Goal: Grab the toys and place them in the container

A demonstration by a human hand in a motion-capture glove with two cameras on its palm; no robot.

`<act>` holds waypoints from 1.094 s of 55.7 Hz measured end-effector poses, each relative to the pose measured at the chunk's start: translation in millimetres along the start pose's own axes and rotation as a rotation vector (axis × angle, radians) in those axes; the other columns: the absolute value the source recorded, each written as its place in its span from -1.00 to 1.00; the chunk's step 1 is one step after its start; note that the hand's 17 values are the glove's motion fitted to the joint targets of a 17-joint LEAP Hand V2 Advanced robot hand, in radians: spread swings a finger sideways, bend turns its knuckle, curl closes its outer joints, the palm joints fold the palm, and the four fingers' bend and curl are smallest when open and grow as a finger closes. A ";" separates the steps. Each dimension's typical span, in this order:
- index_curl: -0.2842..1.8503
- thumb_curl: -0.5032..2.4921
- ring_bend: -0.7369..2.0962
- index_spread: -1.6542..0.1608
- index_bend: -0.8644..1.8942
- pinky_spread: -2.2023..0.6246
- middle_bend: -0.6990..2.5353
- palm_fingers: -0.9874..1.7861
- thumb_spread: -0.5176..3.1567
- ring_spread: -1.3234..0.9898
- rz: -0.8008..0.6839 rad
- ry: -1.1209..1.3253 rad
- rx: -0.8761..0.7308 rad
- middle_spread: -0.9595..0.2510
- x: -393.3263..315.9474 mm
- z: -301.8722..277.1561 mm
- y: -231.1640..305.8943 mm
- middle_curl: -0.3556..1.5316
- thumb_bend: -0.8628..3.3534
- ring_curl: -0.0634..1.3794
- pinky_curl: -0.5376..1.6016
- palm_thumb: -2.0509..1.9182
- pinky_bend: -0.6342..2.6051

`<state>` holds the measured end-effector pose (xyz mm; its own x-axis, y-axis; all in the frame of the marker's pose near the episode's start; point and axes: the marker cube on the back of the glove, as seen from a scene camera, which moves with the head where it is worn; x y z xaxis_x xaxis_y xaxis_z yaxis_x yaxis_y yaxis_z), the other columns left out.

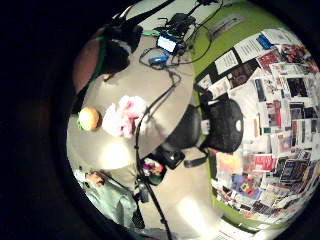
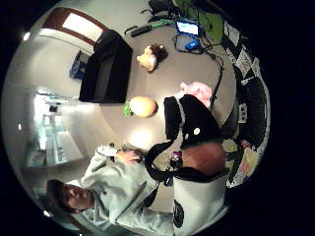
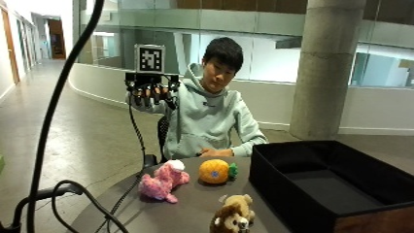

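Nothing's been put in the black container (image 3: 362, 204) yet: pink plush (image 3: 163, 180), pineapple toy (image 3: 216, 171) and lion plush (image 3: 234, 213) are left on the tabletop (image 3: 187, 213); the hand (image 3: 152, 93) is raised, relaxed, nothing held.

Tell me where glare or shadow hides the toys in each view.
Outside view: even light, pink toy, pineapple and lion all plain; a blurred cable crosses the foreground. Thumb-side palm view: a bright glare patch on the table beside the pineapple, none covered. Little-finger view: the pink toy is washed out by glare.
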<state>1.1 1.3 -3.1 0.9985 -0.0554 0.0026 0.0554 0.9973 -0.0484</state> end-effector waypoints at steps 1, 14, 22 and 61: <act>-0.74 -0.65 -0.22 0.70 -0.35 0.54 -0.49 -0.08 -0.47 0.10 -0.007 0.000 -0.011 0.57 -0.1 -0.8 0.0 -0.61 -0.54 -0.84 -0.38 0.10 -0.24; -0.67 -0.59 -0.08 0.57 -0.28 0.52 -0.45 -0.18 -0.05 0.03 -0.077 -0.021 -0.149 0.53 -18.6 -8.6 -14.9 -0.51 -0.51 -0.68 -0.25 0.10 -0.11; -0.63 -0.56 -0.05 0.54 -0.26 0.52 -0.44 -0.20 0.05 0.02 -0.069 0.016 -0.249 0.53 -44.8 -4.9 -34.8 -0.45 -0.51 -0.65 -0.23 0.09 -0.10; -0.53 -0.49 -0.38 0.49 -0.24 0.57 -0.51 -0.45 0.01 0.10 -0.521 0.012 -0.511 0.53 -176.9 249.9 -195.0 -0.38 -0.58 -0.71 -0.21 0.06 -0.12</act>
<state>-186.3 -171.3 255.4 0.8425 -0.5197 0.1418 0.5133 0.6946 -0.5040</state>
